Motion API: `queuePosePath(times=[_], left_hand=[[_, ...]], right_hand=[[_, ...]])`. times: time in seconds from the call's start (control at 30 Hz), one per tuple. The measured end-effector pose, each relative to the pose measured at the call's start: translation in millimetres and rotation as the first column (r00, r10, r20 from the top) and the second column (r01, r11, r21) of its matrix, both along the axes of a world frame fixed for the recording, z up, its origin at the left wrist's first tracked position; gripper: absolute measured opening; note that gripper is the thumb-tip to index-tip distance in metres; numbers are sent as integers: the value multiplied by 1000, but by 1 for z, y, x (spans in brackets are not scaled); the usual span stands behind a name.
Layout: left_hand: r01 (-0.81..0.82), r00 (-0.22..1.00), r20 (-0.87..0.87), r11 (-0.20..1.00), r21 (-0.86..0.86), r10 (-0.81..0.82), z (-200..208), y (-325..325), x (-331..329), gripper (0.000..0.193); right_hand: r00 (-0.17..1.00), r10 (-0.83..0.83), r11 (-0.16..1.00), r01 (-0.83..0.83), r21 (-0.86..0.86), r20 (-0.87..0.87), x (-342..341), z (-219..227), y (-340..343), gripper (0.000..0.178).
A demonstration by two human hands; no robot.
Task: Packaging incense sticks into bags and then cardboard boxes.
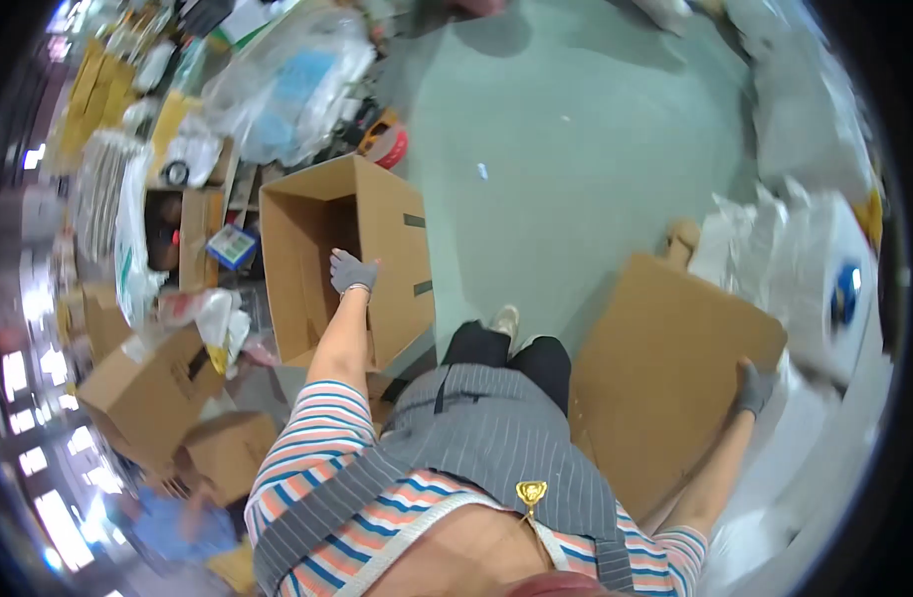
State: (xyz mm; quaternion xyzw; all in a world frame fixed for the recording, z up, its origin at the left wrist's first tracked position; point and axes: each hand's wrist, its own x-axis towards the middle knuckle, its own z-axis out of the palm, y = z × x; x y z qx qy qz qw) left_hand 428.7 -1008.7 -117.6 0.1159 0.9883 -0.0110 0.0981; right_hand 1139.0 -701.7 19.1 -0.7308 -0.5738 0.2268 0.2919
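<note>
My left hand (353, 273), in a grey glove with bare fingertips, straddles the near edge of an open cardboard box (397, 234). Its fingers lie on the inner side of the wall and the thumb outside. The box has dark tape strips on its outer wall, and the visible part of its inside is bare cardboard. Off to the right, my right hand (755, 388), gloved the same way, grips the outer edge of a large brown cardboard panel (665, 378). Its thumb shows while the other fingers are partly hidden. Whether the panel is a single sheet or a flattened box, I cannot tell.
Several cardboard boxes (148, 398) stand at the lower left, near a person in blue (183, 522). Plastic-wrapped goods (287, 90) and a red tape roll (387, 147) crowd the far left. White wrapped bundles (805, 269) line the right side. Green floor (576, 149) lies between.
</note>
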Motion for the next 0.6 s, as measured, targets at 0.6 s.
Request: queuePosePath(times=[0.6], left_hand=[[-136,904,389,983,-126,175,-42,86,54,27]], right_hand=[[810,514,845,-421,-331,281,-183,-86,442,66]])
